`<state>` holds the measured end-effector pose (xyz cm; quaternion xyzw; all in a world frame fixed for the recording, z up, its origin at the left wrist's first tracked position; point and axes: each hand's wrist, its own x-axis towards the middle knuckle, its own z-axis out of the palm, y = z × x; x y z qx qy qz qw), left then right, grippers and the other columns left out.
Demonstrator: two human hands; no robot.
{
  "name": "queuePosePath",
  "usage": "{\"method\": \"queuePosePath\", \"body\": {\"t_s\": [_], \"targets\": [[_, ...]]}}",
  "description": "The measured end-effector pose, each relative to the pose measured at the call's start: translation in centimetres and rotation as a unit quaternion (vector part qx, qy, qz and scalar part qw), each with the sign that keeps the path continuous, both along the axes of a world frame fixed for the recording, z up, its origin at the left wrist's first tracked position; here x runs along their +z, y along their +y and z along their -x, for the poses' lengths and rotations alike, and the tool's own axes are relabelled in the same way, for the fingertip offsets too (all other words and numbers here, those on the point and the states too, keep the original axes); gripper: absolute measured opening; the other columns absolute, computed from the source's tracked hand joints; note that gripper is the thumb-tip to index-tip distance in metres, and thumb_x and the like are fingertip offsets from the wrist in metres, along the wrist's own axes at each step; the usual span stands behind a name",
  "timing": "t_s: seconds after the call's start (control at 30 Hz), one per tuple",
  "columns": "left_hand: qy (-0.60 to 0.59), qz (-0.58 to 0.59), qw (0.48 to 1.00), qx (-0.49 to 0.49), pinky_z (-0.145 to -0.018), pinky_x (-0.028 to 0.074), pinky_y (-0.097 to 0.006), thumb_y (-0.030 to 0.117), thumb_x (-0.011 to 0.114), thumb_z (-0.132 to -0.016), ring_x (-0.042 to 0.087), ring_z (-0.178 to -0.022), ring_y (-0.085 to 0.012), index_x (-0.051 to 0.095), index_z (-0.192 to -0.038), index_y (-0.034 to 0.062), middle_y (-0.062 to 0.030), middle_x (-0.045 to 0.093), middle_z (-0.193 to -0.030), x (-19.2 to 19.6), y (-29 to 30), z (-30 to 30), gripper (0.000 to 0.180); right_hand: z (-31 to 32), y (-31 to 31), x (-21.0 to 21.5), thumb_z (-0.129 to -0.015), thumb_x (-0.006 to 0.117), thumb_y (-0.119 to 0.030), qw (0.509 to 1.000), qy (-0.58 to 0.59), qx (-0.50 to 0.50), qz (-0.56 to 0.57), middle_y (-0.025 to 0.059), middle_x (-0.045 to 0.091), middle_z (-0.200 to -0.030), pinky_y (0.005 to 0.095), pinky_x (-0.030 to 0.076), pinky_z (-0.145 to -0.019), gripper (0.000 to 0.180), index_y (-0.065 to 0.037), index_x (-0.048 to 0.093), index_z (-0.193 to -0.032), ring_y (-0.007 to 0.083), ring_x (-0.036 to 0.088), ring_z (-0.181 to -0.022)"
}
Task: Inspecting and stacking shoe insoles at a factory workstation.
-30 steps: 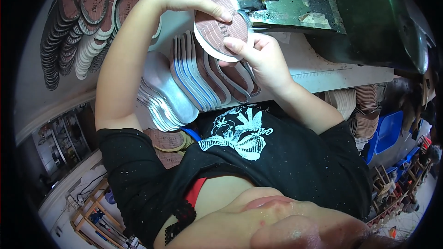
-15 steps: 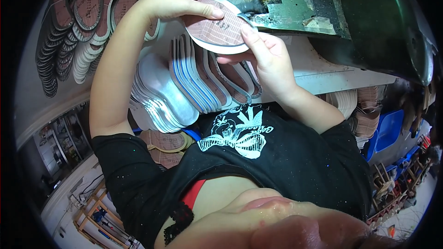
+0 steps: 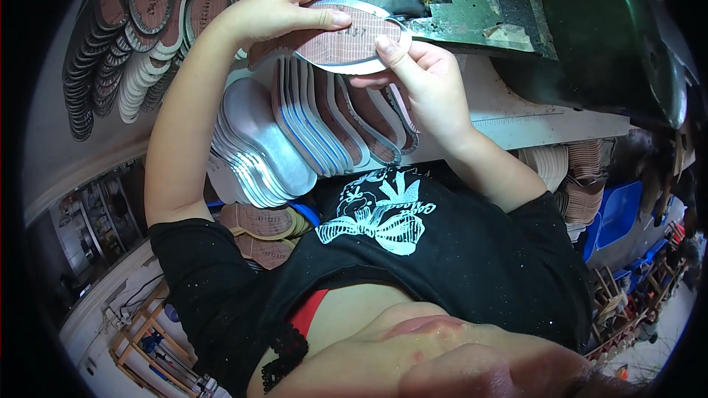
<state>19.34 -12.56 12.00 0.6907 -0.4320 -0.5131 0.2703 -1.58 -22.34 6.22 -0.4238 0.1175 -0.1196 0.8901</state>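
The left hand [image 3: 284,12] and right hand [image 3: 435,81], both partly closed, are pinching one insole [image 3: 332,46] at upper centre, beside one machine [image 3: 590,44].

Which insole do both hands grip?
The brown, pale-rimmed insole beside the green machine arm, between left hand and right hand; the others are stacked or bundled.

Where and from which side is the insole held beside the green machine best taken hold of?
Probably by the near edge of the insole, coming from the person's side and pinching face and underside, as the right grip does. It is thin and flat, and that edge faces the person, while its right end lies close to the green machine arm.
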Motion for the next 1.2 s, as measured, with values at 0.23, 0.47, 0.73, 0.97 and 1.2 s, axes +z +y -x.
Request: {"method": "queuePosePath", "body": {"t_s": [0.23, 0.47, 0.73, 0.97, 1.2], "targets": [[-0.055, 0.045, 0.997, 0.021, -0.058, 0.04, -0.022, 0.038, 0.066, -0.084, 0.048, -0.068, -0.0053, 0.059, -0.087, 0.0037, 0.0023, 0.053, -0.073, -0.4, 0.7, 0.9, 0.036, 0.2, -0.6, 0.2, -0.095, 0.052, -0.024, 0.998, 0.031, 0.0, 0.047, 0.0117, 0.068, -0.081, 0.023, 0.052, -0.068, 0.031, 0.004, 0.065, -0.089, 0.0146, 0.067, -0.071], [-0.079, 0.03, 0.995, 0.045, -0.058, 0.041, -0.022, 0.044, 0.067, -0.082, 0.049, -0.067, -0.0062, 0.059, -0.08, 0.0027, 0.0009, 0.054, -0.07, -0.1, 1.5, 2.2, 0.042, 0.2, -0.7, 0.2, -0.096, 0.051, -0.027, 0.998, 0.043, 0.007, 0.039, 0.0123, 0.068, -0.08, 0.0244, 0.053, -0.067, 0.035, 0.004, 0.065, -0.088, 0.0153, 0.067, -0.072], [-0.092, 0.024, 0.991, 0.099, -0.055, 0.041, -0.023, 0.047, 0.069, -0.08, 0.049, -0.062, -0.0065, 0.06, -0.075, 0.0026, -0.0003, 0.055, -0.067, -0.4, 2.3, 3.5, 0.045, 0.2, -0.7, 1.1, -0.095, 0.051, -0.028, 0.999, 0.035, -0.008, 0.037, 0.013, 0.068, -0.082, 0.0272, 0.054, -0.069, 0.036, 0.005, 0.064, -0.093, 0.0166, 0.067, -0.072], [-0.141, 0.029, 0.981, 0.129, -0.054, 0.039, -0.024, 0.05, 0.066, -0.079, 0.048, -0.06, -0.0074, 0.062, -0.071, 0.0027, -0.0011, 0.055, -0.064, -1.5, 3.0, 5.3, 0.048, 0.0, -0.6, 0.2, -0.092, 0.054, -0.028, 0.997, 0.014, -0.042, 0.069, 0.0092, 0.066, -0.083, 0.0279, 0.053, -0.068, 0.032, 0.002, 0.064, -0.095, 0.0144, 0.065, -0.073], [-0.154, -0.001, 0.976, 0.152, -0.051, 0.034, -0.019, 0.039, 0.065, -0.085, 0.045, -0.059, -0.0022, 0.06, -0.076, 0.0065, 0.005, 0.054, -0.067, -1.7, 3.2, 5.3, 0.034, 0.2, -0.1, 1.7, -0.092, 0.053, -0.025, 0.994, 0.04, -0.054, 0.092, 0.0089, 0.065, -0.082, 0.0272, 0.053, -0.066, 0.029, 0.001, 0.064, -0.096, 0.0142, 0.064, -0.072]]}}
